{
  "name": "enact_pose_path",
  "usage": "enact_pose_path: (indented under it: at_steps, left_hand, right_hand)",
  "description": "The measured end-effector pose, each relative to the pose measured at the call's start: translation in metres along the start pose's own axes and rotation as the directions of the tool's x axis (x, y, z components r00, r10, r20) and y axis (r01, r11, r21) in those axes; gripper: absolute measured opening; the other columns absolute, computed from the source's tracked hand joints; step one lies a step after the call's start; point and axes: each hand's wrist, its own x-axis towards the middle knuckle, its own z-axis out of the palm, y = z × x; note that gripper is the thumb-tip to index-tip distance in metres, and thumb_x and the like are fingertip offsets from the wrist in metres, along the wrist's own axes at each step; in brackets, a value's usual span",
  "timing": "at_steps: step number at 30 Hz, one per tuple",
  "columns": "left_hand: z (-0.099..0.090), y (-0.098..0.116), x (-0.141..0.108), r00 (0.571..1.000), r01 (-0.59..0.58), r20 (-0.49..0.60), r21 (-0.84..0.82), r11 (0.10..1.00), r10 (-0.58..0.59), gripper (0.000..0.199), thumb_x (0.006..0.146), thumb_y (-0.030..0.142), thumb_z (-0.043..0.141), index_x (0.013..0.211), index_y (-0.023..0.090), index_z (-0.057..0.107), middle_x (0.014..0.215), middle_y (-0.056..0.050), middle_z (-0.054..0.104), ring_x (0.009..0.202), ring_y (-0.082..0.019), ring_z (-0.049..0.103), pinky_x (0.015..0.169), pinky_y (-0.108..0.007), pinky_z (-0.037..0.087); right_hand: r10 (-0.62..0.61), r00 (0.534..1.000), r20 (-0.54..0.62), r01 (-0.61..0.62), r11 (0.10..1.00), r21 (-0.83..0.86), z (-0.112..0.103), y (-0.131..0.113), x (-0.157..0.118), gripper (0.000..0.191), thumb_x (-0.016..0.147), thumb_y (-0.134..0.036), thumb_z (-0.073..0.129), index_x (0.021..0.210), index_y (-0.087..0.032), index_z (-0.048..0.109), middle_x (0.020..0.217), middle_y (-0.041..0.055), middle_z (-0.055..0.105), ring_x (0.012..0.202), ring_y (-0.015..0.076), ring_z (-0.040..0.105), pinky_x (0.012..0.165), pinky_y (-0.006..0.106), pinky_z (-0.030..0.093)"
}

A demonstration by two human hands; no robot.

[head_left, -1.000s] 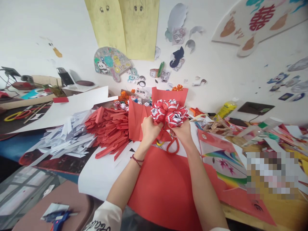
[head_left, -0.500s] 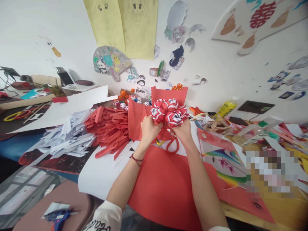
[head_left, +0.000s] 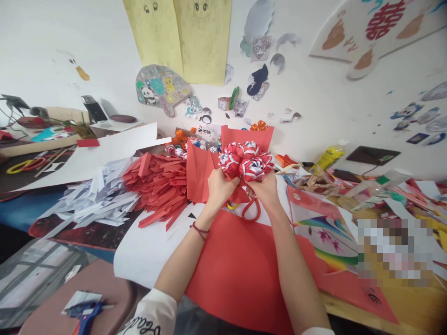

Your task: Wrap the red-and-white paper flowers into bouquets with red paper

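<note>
A cluster of several red-and-white paper flowers (head_left: pixel 256 166) is held up over the table between both hands. My left hand (head_left: pixel 221 188) is closed around its lower left side, and my right hand (head_left: pixel 264 190) grips the lower right. Their fingertips are partly hidden beneath the blooms. Below the hands lie scissors (head_left: pixel 250 210) with red and yellow handles, their blades out of sight. A large red paper sheet (head_left: pixel 240 270) spreads under my forearms. Behind the flowers stand folded red paper pieces (head_left: pixel 200 170).
Piles of red paper strips (head_left: pixel 159 186) and white paper strips (head_left: pixel 101 195) lie to the left. A glue gun (head_left: pixel 87 314) rests on a brown stool (head_left: pixel 115 288) at lower left. A yellow bottle (head_left: pixel 327 157) and paper scraps crowd the right side.
My left hand has shifted very slightly to the right at the flowers' base. Both hands keep their grip, and the flower cluster has tilted a little.
</note>
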Motion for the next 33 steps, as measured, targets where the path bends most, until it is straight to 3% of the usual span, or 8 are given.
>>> enact_pose_path:
  at_steps: [6,13,19,24,29,33]
  left_hand:
    - [0.003,0.002,-0.002,0.999,-0.023,-0.035,-0.037,0.999,0.022,0.013,0.066,0.027,0.062,0.064,0.017,0.053,0.066,-0.003,0.060,0.066,-0.016,0.052,0.059,-0.025,0.034]
    - [-0.005,-0.002,0.003,1.000,-0.004,-0.026,-0.113,0.994,0.001,0.027,0.074,0.037,0.058,0.059,0.017,0.049,0.057,0.001,0.050,0.055,-0.011,0.042,0.054,-0.024,0.028]
    - [-0.002,-0.005,0.004,1.000,-0.019,-0.019,-0.165,0.986,0.017,0.024,0.076,0.036,0.057,0.065,0.015,0.056,0.062,-0.001,0.059,0.059,-0.013,0.050,0.057,-0.023,0.034]
    - [0.002,-0.008,0.009,0.999,0.007,-0.030,-0.340,0.940,-0.019,0.015,0.074,0.029,0.059,0.074,0.014,0.061,0.073,-0.004,0.066,0.069,-0.015,0.059,0.061,-0.023,0.042]
    - [-0.004,-0.008,0.014,0.982,0.000,-0.166,-0.471,0.882,-0.089,0.009,0.077,0.022,0.051,0.074,0.017,0.057,0.083,-0.004,0.067,0.081,-0.016,0.061,0.068,-0.023,0.048]
    - [-0.011,-0.009,0.015,0.975,0.026,-0.188,-0.434,0.900,-0.119,0.012,0.077,0.021,0.046,0.069,0.018,0.054,0.077,-0.003,0.065,0.081,-0.017,0.061,0.067,-0.024,0.048]
  right_hand:
    - [0.001,1.000,-0.010,0.000,1.000,0.018,-0.001,-0.001,0.000,0.012,0.065,-0.021,0.063,0.056,-0.021,0.053,0.041,-0.0023,0.055,0.033,0.0141,0.051,0.032,0.023,0.039]
    - [-0.007,1.000,-0.008,0.007,1.000,0.017,-0.004,-0.002,0.001,0.010,0.066,-0.023,0.062,0.060,-0.022,0.055,0.043,-0.0020,0.057,0.035,0.0152,0.054,0.034,0.024,0.040]
    - [-0.055,0.998,-0.015,0.054,0.998,-0.024,-0.004,0.000,0.003,0.013,0.067,-0.029,0.066,0.063,-0.021,0.057,0.047,-0.0023,0.057,0.041,0.0143,0.054,0.040,0.024,0.041]
    - [-0.136,0.989,0.056,0.139,0.989,-0.056,-0.008,-0.003,0.005,0.021,0.070,-0.036,0.068,0.077,-0.018,0.063,0.073,0.0034,0.067,0.066,0.0176,0.062,0.062,0.028,0.049]
    - [-0.233,0.950,0.207,0.237,0.972,0.009,-0.004,-0.006,-0.002,0.049,0.064,-0.034,0.076,0.108,-0.022,0.056,0.105,0.0058,0.067,0.095,0.0209,0.063,0.084,0.034,0.048]
    - [-0.219,0.969,0.110,0.233,0.963,-0.135,0.007,-0.006,-0.006,0.047,0.066,-0.031,0.074,0.107,-0.021,0.053,0.099,0.0074,0.069,0.092,0.0238,0.065,0.079,0.035,0.048]
